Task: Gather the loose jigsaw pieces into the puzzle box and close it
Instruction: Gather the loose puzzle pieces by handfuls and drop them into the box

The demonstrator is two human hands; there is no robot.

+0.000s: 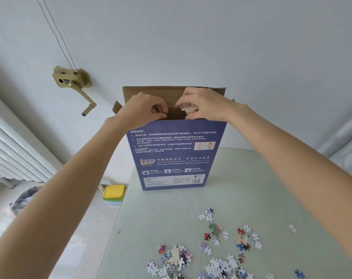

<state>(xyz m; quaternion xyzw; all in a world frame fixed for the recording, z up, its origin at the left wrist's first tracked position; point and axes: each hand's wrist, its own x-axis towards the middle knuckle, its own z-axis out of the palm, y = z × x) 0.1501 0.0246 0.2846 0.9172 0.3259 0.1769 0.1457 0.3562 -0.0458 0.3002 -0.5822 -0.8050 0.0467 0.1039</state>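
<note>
Standing upright on the pale green bench [261, 188], the blue puzzle box [175, 156] is showing its printed back panel to the camera, with its brown top flap [151, 92] folded up and open behind both hands. The left hand [143, 107] is curling its fingers over the near top edge of the box, pinching the cardboard rim. The right hand [203, 105] is pinching a small clump of joined jigsaw pieces [188, 107] right at the box mouth, fingers bunched around it. Many loose jigsaw pieces [215, 256] are lying scattered on the bench well in front of the box, near the bottom of the view. A yellow-lidded container [113, 191] is sitting just off the bench's left edge, near the box's lower left corner. A radiator [14, 150] is running along the left wall.
</note>
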